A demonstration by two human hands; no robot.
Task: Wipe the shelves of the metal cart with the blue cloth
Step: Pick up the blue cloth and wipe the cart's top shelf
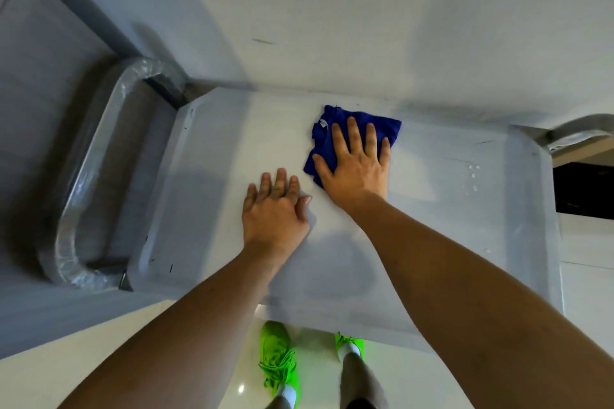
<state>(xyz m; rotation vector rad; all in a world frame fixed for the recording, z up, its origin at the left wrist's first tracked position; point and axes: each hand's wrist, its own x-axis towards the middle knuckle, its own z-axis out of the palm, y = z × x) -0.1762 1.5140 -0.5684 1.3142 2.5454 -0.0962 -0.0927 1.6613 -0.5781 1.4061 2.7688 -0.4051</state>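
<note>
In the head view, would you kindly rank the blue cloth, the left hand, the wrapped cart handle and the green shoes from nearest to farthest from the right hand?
1. Blue cloth: directly under the right hand, touching.
2. Left hand: just beside it, flat on the shelf.
3. Green shoes: below, on the floor.
4. Wrapped cart handle: far left end.

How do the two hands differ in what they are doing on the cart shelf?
The right hand presses flat on the blue cloth; the left hand rests bare on the shelf. The right hand reaches further towards the wall, with fingers more spread than the left's. Both lie palm down on the top shelf.
</note>
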